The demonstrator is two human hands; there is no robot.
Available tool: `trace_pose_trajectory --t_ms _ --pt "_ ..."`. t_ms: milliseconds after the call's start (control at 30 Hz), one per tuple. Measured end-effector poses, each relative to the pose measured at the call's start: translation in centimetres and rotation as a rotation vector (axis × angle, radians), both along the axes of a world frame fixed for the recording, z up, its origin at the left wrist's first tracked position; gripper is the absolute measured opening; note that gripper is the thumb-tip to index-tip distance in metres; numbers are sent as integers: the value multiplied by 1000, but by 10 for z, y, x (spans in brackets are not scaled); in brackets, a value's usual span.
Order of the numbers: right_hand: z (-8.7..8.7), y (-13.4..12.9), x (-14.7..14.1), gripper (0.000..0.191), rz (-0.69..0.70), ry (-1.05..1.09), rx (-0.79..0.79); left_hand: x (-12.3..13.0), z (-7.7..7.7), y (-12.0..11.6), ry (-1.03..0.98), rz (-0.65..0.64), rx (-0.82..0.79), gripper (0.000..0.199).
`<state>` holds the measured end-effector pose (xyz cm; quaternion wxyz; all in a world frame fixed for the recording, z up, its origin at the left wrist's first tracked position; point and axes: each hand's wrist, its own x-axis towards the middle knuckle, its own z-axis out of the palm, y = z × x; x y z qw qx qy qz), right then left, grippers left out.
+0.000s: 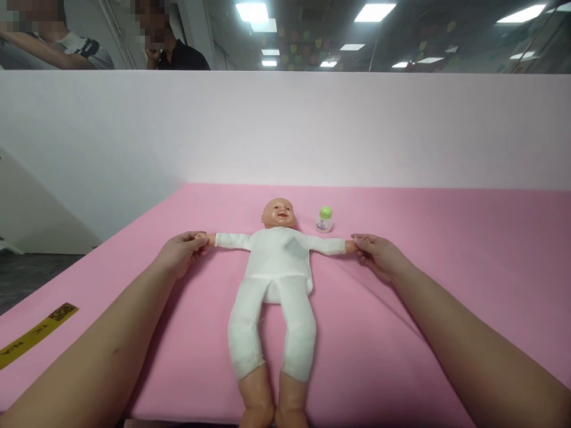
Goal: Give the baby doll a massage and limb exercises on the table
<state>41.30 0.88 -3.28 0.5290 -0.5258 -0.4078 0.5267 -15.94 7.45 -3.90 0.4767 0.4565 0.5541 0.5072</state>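
Observation:
A baby doll [281, 255] with a white cloth body lies on its back on the pink table surface [446, 267], head toward the far wall and bare feet toward me. Its arms are stretched straight out to both sides. My left hand [181, 252] pinches the doll's hand on the left. On the opposite side, my right hand [379, 255] has its fingers closed around the doll's other hand. Just right of the doll's head stands a small clear bottle [324, 220] with a green cap, apart from both my hands.
Yellow tape [35, 336] with dark print is stuck near the table's left edge. A white wall [312, 128] rises behind the table, with glass above it. Two people [182, 56] are visible beyond the wall at upper left. Dark floor [35, 273] shows at left.

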Motion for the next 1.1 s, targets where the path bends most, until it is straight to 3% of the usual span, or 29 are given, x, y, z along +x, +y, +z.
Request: trace_pose_trajectory --t_ms 200,400,800,933,1100 --pt "3 -2 -3 21 117 123 -101 6 -5 2 -106 12 -55 37" --pt "2 -1 -3 19 122 97 -90 7 -6 6 -126 65 -60 33" --pt "-2 2 -10 38 3 -4 -14 17 -4 2 -62 68 -43 29" --pt "-6 6 -8 25 -66 18 -52 16 -7 6 -87 103 -69 24" --pt "-3 4 -1 17 60 83 -39 10 -11 11 -141 70 -43 25"
